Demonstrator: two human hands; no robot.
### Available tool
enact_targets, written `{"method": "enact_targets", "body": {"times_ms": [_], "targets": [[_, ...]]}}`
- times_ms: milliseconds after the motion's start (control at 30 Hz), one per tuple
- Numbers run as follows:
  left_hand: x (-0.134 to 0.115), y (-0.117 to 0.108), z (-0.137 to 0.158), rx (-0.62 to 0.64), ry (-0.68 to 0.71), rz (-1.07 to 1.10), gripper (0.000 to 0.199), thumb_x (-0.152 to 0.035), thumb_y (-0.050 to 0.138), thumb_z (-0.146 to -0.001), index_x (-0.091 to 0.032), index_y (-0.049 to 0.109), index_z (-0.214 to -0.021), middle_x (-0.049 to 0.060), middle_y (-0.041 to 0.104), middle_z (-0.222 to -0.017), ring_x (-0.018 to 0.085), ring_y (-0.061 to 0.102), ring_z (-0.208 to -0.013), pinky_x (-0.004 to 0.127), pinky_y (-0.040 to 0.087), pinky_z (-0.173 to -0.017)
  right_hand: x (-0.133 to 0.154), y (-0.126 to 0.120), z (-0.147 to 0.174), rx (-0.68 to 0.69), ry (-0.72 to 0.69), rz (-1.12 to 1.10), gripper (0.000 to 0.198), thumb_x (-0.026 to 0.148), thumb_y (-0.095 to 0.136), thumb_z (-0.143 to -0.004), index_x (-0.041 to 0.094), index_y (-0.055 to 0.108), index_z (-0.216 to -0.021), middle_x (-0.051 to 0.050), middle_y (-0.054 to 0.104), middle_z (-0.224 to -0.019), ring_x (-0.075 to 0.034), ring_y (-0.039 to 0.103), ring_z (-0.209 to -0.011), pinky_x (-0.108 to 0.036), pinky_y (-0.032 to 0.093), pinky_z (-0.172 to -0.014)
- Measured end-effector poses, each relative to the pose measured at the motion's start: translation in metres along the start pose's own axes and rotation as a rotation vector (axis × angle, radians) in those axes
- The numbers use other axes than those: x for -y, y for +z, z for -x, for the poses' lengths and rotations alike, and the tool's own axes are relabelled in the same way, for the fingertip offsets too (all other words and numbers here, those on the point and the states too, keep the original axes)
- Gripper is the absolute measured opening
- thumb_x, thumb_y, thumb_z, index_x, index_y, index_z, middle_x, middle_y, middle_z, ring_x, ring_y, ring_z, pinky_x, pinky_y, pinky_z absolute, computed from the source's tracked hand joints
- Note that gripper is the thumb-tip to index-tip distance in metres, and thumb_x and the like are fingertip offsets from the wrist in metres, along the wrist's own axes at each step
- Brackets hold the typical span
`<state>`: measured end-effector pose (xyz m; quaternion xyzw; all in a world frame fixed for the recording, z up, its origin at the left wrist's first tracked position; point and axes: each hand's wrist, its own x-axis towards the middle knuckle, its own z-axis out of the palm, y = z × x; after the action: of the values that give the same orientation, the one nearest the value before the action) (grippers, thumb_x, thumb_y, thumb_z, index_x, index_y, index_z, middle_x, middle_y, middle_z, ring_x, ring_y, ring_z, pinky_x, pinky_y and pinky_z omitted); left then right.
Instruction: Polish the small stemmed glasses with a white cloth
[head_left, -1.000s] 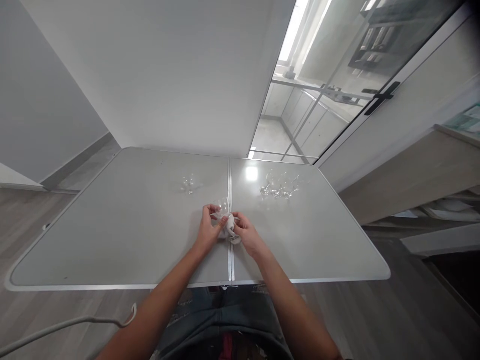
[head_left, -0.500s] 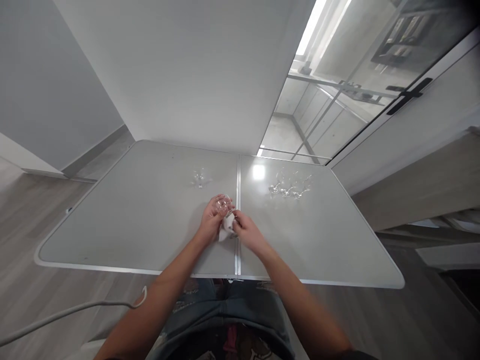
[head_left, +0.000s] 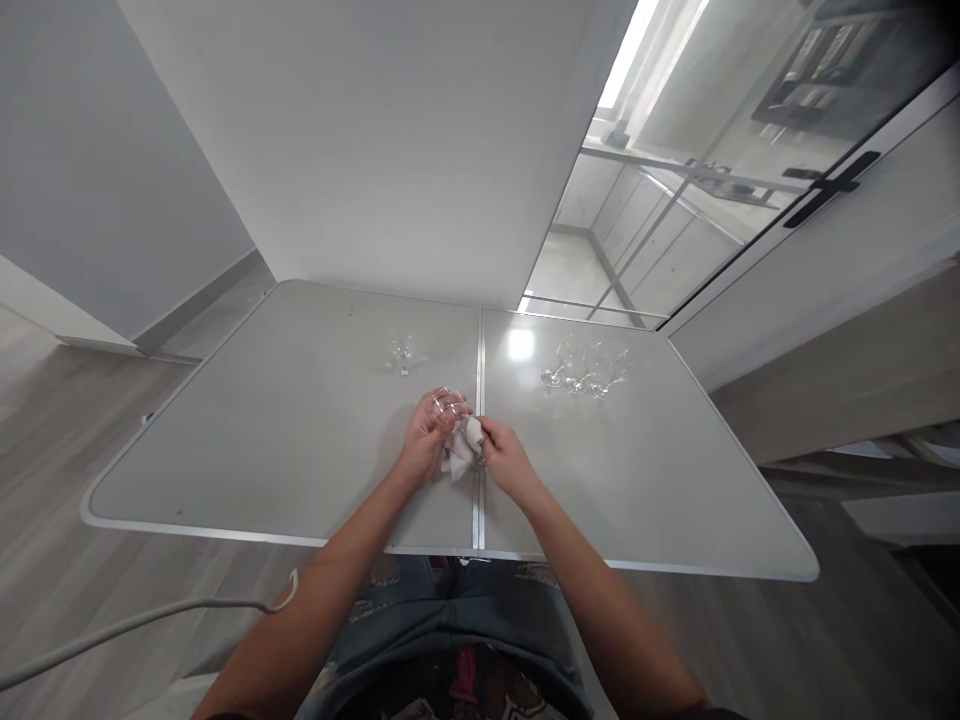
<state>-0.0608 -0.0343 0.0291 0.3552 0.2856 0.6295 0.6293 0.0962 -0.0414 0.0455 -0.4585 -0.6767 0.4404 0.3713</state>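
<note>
My left hand (head_left: 424, 437) is closed round the bowl of a clear wine glass (head_left: 450, 404), which lies tilted over the middle of the table. A crumpled white cloth (head_left: 460, 455) is wrapped about the lower part of the glass, hiding its stem and foot. My right hand (head_left: 504, 452) pinches the cloth from the right, fingers curled, close to the table's centre seam. Farther back on the left half stands another clear glass (head_left: 404, 358). Several clear stemmed glasses (head_left: 576, 376) are grouped on the right half.
The grey folding table (head_left: 285, 430) has a metal rim and a raised metal seam (head_left: 478, 500) down its middle. A white wall (head_left: 375, 150) borders its far edge, and a glass door (head_left: 645, 200) stands beyond on the right. A grey cable (head_left: 150, 615) hangs at the lower left.
My right hand has shifted slightly right with the cloth, showing more white cloth between the hands. The left hand keeps its hold on the glass. The whole view has moved slightly.
</note>
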Motion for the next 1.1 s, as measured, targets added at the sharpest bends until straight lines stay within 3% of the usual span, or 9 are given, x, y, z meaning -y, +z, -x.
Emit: {"method": "enact_targets", "body": {"times_ms": [67, 167, 267, 367, 433, 667, 967, 1100], "targets": [[-0.002, 0.002, 0.002, 0.015, -0.015, 0.013, 0.056, -0.041, 0.082, -0.08, -0.022, 0.054, -0.125, 0.011, 0.064, -0.124, 0.021, 0.069, -0.103, 0.036, 0.055, -0.092, -0.004, 0.0, -0.002, 0.026, 0.143, -0.36, 0.02, 0.033, 0.057, -0.087, 0.018, 0.07, -0.081, 0.0, 0.064, -0.072, -0.016, 0.053, -0.067, -0.027, 0.04, -0.064], [-0.004, 0.004, 0.003, 0.02, -0.001, 0.017, 0.06, -0.044, 0.081, -0.081, -0.023, 0.052, -0.128, 0.012, 0.061, -0.13, 0.023, 0.068, -0.106, 0.038, 0.056, -0.091, -0.005, 0.007, -0.002, -0.021, 0.319, -0.698, 0.018, 0.035, 0.072, -0.074, 0.018, 0.07, -0.078, 0.001, 0.064, -0.068, -0.014, 0.05, -0.06, -0.025, 0.037, -0.057], [-0.004, 0.004, 0.004, 0.047, 0.059, -0.013, 0.064, -0.047, 0.081, -0.08, -0.024, 0.049, -0.13, 0.013, 0.059, -0.131, 0.025, 0.067, -0.109, 0.043, 0.056, -0.096, 0.0, 0.023, 0.001, -0.277, 0.371, -0.871, 0.017, 0.031, 0.074, -0.07, 0.019, 0.07, -0.08, -0.001, 0.066, -0.071, -0.015, 0.054, -0.062, -0.026, 0.04, -0.057], [-0.007, 0.003, 0.005, 0.041, 0.138, -0.028, 0.067, -0.048, 0.081, -0.079, -0.028, 0.045, -0.133, 0.013, 0.054, -0.135, 0.026, 0.062, -0.117, 0.045, 0.057, -0.096, 0.005, 0.039, 0.009, -0.606, 0.326, -0.966, 0.018, 0.034, 0.07, -0.076, 0.021, 0.068, -0.087, -0.002, 0.068, -0.081, -0.016, 0.059, -0.07, -0.028, 0.046, -0.064], [-0.009, 0.003, 0.005, 0.009, 0.186, -0.036, 0.066, -0.048, 0.08, -0.081, -0.033, 0.043, -0.134, 0.011, 0.049, -0.138, 0.026, 0.059, -0.122, 0.045, 0.059, -0.094, 0.007, 0.047, 0.017, -0.705, 0.282, -0.975, 0.02, 0.037, 0.068, -0.081, 0.022, 0.066, -0.094, -0.002, 0.068, -0.09, -0.016, 0.061, -0.078, -0.029, 0.049, -0.071], [-0.01, 0.01, 0.006, -0.095, 0.348, -0.118, 0.06, -0.042, 0.079, -0.084, -0.038, 0.042, -0.131, 0.007, 0.044, -0.136, 0.021, 0.057, -0.118, 0.046, 0.059, -0.097, 0.015, 0.066, 0.043, -0.705, 0.192, -0.843, 0.022, 0.04, 0.066, -0.089, 0.025, 0.059, -0.104, -0.002, 0.064, -0.099, -0.015, 0.057, -0.087, -0.026, 0.046, -0.079], [-0.012, 0.011, 0.006, -0.118, 0.401, -0.128, 0.06, -0.042, 0.08, -0.082, -0.039, 0.042, -0.129, 0.005, 0.043, -0.133, 0.021, 0.057, -0.116, 0.048, 0.058, -0.098, 0.004, 0.072, 0.041, -0.643, 0.162, -0.686, 0.029, 0.049, 0.061, -0.09, 0.026, 0.057, -0.106, -0.003, 0.063, -0.092, -0.018, 0.055, -0.085, -0.028, 0.045, -0.075], [-0.012, 0.01, 0.006, -0.089, 0.383, -0.147, 0.063, -0.043, 0.081, -0.08, -0.038, 0.042, -0.129, 0.005, 0.045, -0.131, 0.021, 0.057, -0.115, 0.048, 0.059, -0.097, 0.004, 0.07, 0.039, -0.632, 0.134, -0.727, 0.025, 0.046, 0.06, -0.09, 0.026, 0.057, -0.105, -0.001, 0.061, -0.094, -0.016, 0.054, -0.082, -0.027, 0.044, -0.076]]}}
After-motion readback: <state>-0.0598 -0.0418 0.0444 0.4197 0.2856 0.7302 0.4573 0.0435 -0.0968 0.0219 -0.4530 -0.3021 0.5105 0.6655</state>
